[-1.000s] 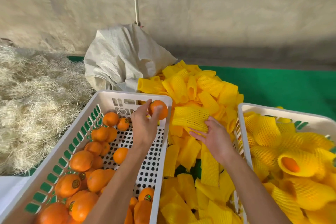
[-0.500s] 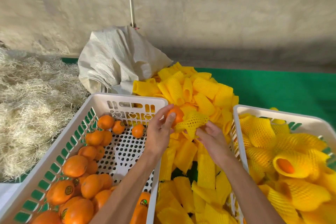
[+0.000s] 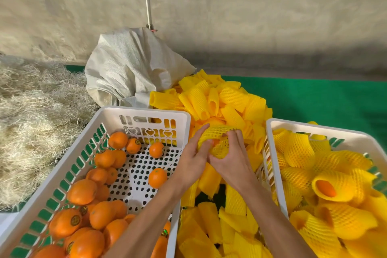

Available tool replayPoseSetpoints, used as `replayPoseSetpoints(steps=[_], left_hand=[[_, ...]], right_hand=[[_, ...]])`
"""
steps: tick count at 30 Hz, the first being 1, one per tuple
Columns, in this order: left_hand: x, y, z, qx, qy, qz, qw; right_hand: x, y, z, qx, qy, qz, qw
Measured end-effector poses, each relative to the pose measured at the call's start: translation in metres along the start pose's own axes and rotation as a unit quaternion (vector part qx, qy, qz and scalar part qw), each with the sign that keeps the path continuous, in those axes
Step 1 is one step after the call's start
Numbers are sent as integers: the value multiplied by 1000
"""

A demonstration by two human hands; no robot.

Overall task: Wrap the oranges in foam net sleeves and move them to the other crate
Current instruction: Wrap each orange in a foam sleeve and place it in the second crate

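Orange (image 3: pixel 215 142) in sleeve (image 3: pixel 217 138), gripped by both hands between crates.

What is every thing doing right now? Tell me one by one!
left hand: holding the netted orange.
right hand: pulling the sleeve on.
foam net sleeve: stretched round an orange.
left crate: part full of bare oranges.
right crate: holds wrapped oranges.
white sack: crumpled.

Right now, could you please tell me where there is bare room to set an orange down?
The left crate has bare perforated floor between its scattered oranges. The green mat beyond the right crate lies open. The sleeve pile and right crate are crowded.
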State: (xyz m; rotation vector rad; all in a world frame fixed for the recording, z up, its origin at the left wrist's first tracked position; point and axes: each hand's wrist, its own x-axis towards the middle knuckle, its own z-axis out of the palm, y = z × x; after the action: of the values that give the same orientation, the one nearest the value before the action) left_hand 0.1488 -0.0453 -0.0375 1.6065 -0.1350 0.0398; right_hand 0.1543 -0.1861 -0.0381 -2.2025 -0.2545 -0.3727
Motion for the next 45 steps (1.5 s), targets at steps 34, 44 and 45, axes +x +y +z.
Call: replayPoseSetpoints(steps=[34, 44, 45], left_hand=[[7, 9, 1, -392, 3, -266, 881], [6, 11, -5, -439, -75, -209, 870], [5, 11, -6, -434, -78, -202, 874]], right_hand=[[9, -2, -6, 475, -17, 425, 771], [7, 3, -8, 314, 62, 283, 904], [6, 3, -11, 279, 87, 209, 933]])
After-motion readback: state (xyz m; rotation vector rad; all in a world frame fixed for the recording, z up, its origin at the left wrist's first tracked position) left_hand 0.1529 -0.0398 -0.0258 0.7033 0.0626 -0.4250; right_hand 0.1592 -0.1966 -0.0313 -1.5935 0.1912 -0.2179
